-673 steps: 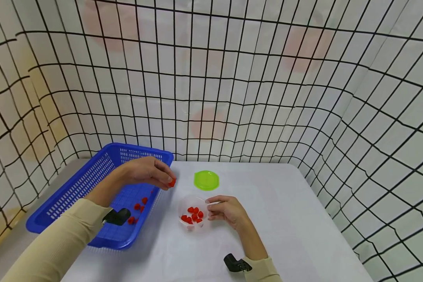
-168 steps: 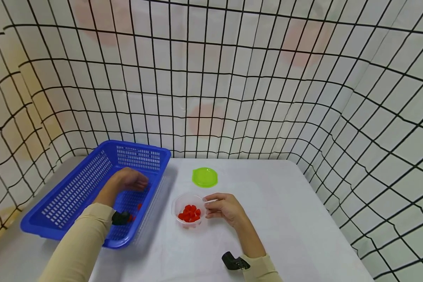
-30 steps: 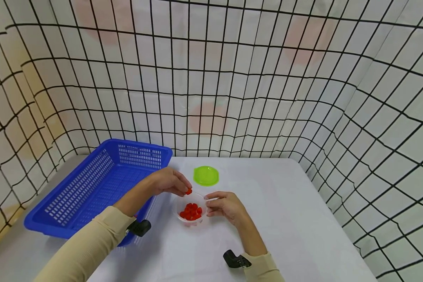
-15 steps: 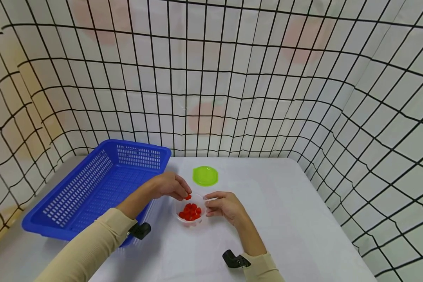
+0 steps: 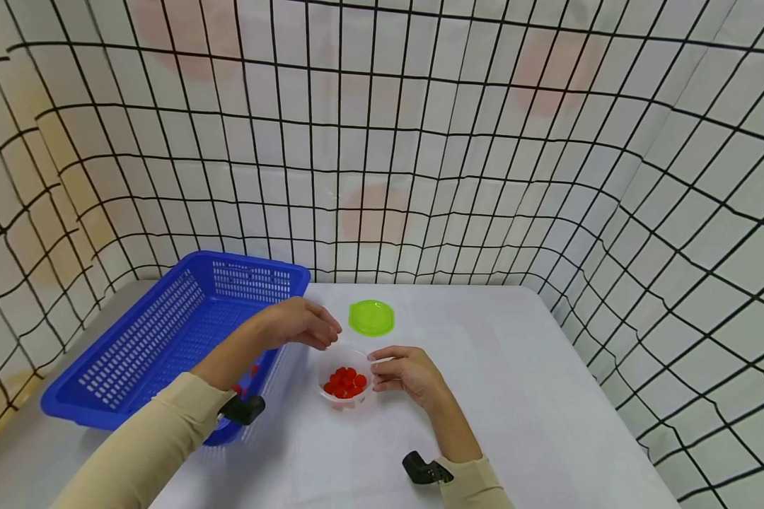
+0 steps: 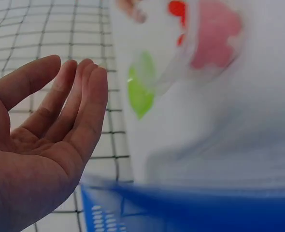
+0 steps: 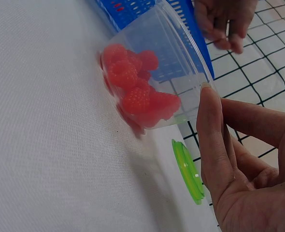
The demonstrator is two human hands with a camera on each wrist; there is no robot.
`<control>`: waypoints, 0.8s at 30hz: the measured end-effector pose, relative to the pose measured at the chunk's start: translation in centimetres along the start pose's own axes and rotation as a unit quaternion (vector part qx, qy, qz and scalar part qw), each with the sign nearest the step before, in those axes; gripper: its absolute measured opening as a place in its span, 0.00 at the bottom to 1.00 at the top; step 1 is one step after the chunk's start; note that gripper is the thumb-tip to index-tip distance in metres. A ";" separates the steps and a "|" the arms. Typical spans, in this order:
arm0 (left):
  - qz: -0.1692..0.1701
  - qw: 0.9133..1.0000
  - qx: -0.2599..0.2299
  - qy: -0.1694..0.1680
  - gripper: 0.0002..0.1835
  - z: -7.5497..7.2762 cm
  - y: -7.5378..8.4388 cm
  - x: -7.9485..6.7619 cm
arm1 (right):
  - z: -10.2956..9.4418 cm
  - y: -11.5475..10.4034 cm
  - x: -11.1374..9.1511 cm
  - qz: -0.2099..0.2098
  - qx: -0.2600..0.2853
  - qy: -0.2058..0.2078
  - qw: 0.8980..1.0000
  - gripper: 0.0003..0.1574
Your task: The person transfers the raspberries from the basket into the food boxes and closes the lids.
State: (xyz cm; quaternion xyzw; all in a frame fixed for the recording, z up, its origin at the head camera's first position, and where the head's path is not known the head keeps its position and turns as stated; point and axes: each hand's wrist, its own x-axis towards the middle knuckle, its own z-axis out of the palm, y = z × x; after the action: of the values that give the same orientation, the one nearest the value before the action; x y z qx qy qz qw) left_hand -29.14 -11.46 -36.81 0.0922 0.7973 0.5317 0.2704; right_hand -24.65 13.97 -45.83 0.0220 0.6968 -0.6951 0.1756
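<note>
Seeing the left hand slack, fingers gently curved, thumb apart from them, holding nothing; in the head view it hangs mid-frame, overlapping the right rim of the large blue perforated plastic basket, just up-left of the container. Right hand is half-curled, holding the right rim of a clear round plastic container, lower centre of frame, on the bench. We've got bumpy red raspberries heaped at its bottom; right wrist view shows them through the wall. We also spot more red berries in the basket, near its right side, by the left forearm. Bright green round plastic lid lies above the container in frame, apart from it. Black grid netting fills the upper frame. Bench covering is white.
</note>
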 end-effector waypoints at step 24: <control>0.009 0.998 -0.012 0.061 0.19 -9.0 -2.7 -6.2 | 0.1 0.1 0.1 -0.006 0.007 -0.002 1.000 0.18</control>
State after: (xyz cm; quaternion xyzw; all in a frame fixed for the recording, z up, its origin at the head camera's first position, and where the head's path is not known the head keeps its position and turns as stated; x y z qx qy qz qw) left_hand -28.36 -22.48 -34.54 0.0640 0.8052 0.5481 0.2171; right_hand -24.68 13.89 -45.95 0.0180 0.6917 -0.7010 0.1726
